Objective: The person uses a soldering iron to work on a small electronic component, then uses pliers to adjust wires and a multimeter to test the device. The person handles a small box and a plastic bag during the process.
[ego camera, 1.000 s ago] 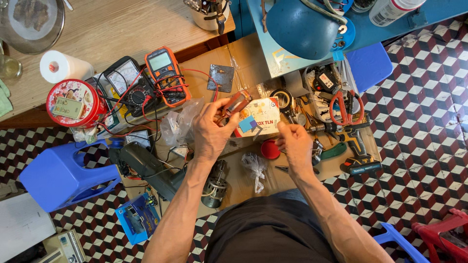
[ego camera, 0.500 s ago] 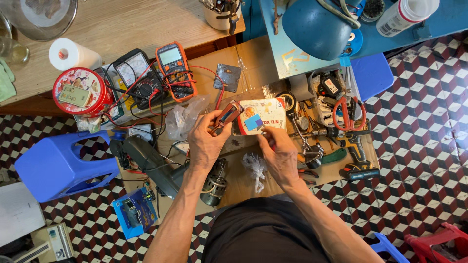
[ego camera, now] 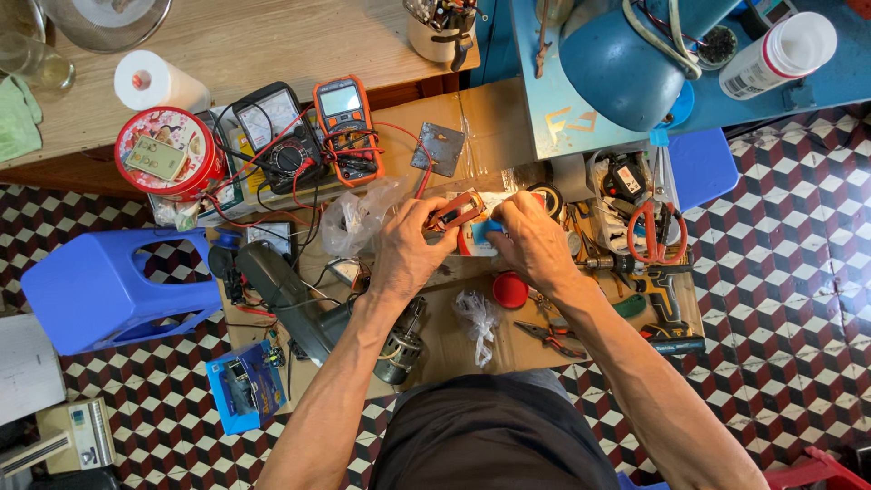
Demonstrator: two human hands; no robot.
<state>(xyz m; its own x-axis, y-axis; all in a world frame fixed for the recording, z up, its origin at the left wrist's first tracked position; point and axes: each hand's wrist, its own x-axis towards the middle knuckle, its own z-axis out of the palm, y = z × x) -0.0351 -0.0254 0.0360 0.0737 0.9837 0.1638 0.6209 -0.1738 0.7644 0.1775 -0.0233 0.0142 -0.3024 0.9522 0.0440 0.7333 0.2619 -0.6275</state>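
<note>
Left hand (ego camera: 408,254) fingers grip a small red-brown part (ego camera: 456,211) mid-bench, right hand (ego camera: 531,243) fingers pinch the white-and-blue packet (ego camera: 484,231) beside it; crowded red leads (ego camera: 399,136) nearby risk snagging.

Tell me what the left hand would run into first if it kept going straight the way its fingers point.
The left hand points up and right. Beyond the small red-brown part it already holds, the first thing in line looks like the grey metal plate, though height above the cardboard is hard to judge.
</note>
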